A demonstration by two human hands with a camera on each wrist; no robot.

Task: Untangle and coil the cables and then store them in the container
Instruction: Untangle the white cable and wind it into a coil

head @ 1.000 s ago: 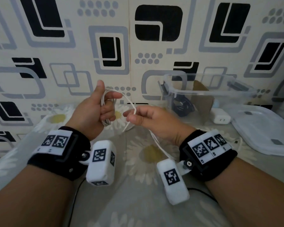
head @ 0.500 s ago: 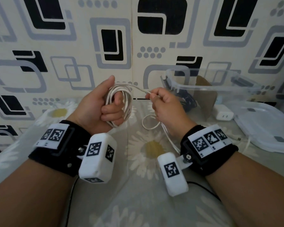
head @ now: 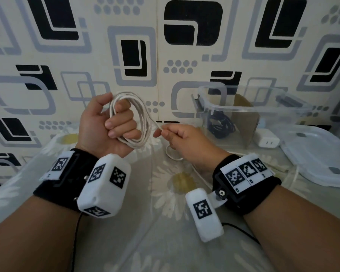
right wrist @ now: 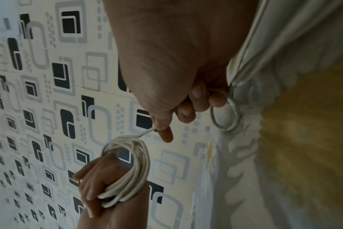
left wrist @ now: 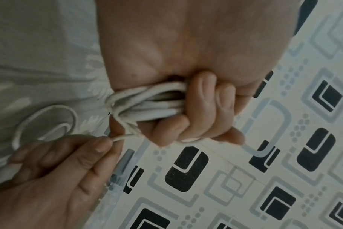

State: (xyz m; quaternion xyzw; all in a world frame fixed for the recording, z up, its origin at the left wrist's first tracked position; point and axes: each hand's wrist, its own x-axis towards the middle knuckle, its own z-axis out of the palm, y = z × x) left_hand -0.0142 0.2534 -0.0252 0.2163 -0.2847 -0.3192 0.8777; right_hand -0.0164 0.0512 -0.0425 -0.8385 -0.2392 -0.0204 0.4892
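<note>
head view: from above and behind both forearms, facing forward and down toward the patterned wall [head: 137,55] and the flowered cloth [head: 177,185].
left wrist view: close under the left hand [left wrist: 186,65], looking along the palm to its curled fingers; wall on the right, cloth on the left.
right wrist view: close under the right hand [right wrist: 176,58], looking along it toward the wall; cloth on the right.
shared by all three: both hands, the white cable [head: 137,122] coil, wall and cloth.
</note>
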